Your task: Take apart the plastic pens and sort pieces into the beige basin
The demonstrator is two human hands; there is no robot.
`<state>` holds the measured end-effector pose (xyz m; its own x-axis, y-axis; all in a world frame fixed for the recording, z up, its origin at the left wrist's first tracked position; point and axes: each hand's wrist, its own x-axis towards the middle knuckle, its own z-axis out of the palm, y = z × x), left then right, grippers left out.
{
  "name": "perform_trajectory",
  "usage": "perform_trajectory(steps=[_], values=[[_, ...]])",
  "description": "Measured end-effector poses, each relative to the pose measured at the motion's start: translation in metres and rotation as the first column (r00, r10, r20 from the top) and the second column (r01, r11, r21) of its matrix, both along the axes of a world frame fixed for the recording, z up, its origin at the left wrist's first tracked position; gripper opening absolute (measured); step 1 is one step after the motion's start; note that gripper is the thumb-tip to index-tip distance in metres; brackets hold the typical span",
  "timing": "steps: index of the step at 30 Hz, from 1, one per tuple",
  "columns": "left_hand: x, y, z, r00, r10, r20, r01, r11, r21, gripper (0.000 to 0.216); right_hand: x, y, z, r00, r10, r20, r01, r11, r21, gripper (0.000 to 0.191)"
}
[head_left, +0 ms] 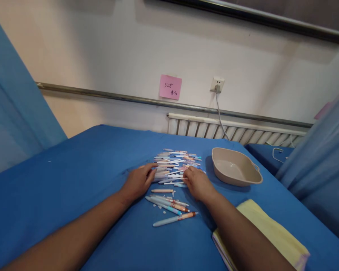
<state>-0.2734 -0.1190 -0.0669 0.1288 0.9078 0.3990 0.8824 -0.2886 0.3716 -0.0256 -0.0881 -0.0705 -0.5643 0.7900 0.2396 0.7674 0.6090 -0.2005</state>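
Observation:
A heap of pens [165, 165], pale blue, peach and white, mixed with thin white sticks [175, 162], lies on the blue cloth. My left hand [139, 180] is bent round the heap's left side, with pen ends at its thumb and fingers. From the right, my right hand [199, 183] curls its fingers over the other pen ends; its fingertips are partly hidden. Nearer to me, apart from the heap, are a peach pen part [162, 191], several loose pens [169, 204] and a single blue and orange pen [175, 219]. Small whitish bits [164, 212] lie among them.
A beige basin [237, 167] stands right of the heap. The folded yellow cloth [271, 233] lies partly under my right forearm. Behind the blue-covered table [101, 150] are a radiator [200, 128], a wall rail and a plugged-in cable [220, 116]. Blue curtains [14, 94] hang at both sides.

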Motion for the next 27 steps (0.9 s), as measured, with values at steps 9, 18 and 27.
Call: perform_trajectory(steps=[9,18,27], values=[[0.0,0.001,0.001,0.996,0.037,0.082,-0.038,0.999,0.008,0.033,-0.006,-0.007,0.009,0.988,0.108,0.107,-0.119,0.987,0.105,0.015],[-0.001,0.005,-0.009,1.0,-0.003,0.029,0.005,0.998,-0.069,0.032,0.006,0.006,0.009,0.963,-0.029,0.266,0.0,0.994,0.108,0.02],[-0.001,0.007,-0.012,0.999,-0.027,0.045,0.031,0.996,-0.088,0.031,-0.001,-0.007,0.006,1.0,0.002,0.002,-0.002,1.0,-0.016,0.019]])
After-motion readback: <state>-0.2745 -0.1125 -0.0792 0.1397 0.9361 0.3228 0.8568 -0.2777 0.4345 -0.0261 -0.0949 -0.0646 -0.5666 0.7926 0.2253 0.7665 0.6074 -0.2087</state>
